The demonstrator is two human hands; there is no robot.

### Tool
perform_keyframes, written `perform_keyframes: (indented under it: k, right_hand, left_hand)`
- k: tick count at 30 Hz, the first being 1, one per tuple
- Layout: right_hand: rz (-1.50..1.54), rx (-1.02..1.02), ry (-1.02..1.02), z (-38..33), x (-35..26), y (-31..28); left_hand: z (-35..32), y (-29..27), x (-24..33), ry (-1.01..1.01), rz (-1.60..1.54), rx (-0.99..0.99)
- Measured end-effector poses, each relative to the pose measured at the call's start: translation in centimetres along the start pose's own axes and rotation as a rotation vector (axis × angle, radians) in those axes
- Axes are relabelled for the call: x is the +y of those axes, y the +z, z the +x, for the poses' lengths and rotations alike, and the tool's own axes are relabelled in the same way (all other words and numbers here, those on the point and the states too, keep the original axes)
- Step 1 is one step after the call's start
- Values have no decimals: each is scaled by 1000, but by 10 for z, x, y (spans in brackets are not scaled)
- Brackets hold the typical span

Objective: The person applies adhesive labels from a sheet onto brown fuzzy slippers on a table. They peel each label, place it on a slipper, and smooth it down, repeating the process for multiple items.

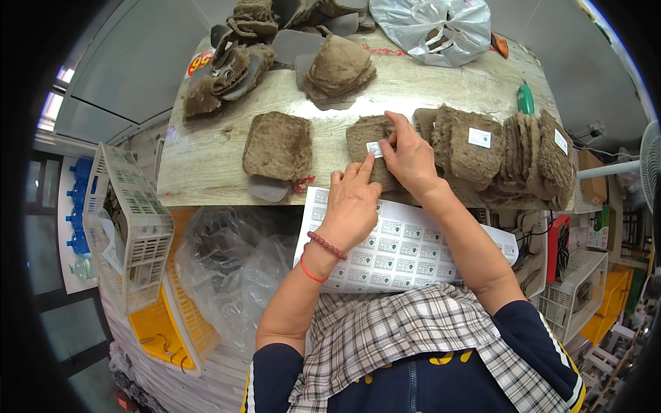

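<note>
A small white printed label (374,149) lies on a brown fuzzy felt-like pad (361,135) near the table's front edge. My left hand (351,206) has its fingers stretched out, and a fingertip touches the label's lower edge. On the other side, my right hand (411,157) rests over the pad with its index finger extended and its thumb side at the label's right edge; its other fingers are partly hidden. A white sheet of printed labels (406,251) lies below my hands, across my lap and against the table edge.
To the right stand labelled pads (475,148) and a row of upright pads (527,155). An unlabelled pad stack (278,146) is on the left. Farther back are loose pads (337,65), a plastic bag (441,31) and a green tool (525,100). Crates (141,234) flank me.
</note>
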State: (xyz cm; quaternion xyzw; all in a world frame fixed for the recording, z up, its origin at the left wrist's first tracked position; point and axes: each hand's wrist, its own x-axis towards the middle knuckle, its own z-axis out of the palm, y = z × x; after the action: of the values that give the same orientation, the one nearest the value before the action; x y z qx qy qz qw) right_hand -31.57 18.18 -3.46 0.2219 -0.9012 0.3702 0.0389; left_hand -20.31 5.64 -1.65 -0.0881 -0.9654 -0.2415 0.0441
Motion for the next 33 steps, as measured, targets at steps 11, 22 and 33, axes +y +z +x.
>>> perform_keyframes:
  k: [11, 22, 33]
  right_hand:
    - [17, 82, 258, 1, 9, 5]
    - [600, 228, 112, -11, -7, 9]
    - [-387, 592, -286, -15, 10, -121]
  left_hand:
    - [-4, 2, 0, -4, 14, 20]
    - [-28, -8, 10, 31, 5, 133]
    - [-57, -12, 21, -93, -312, 120]
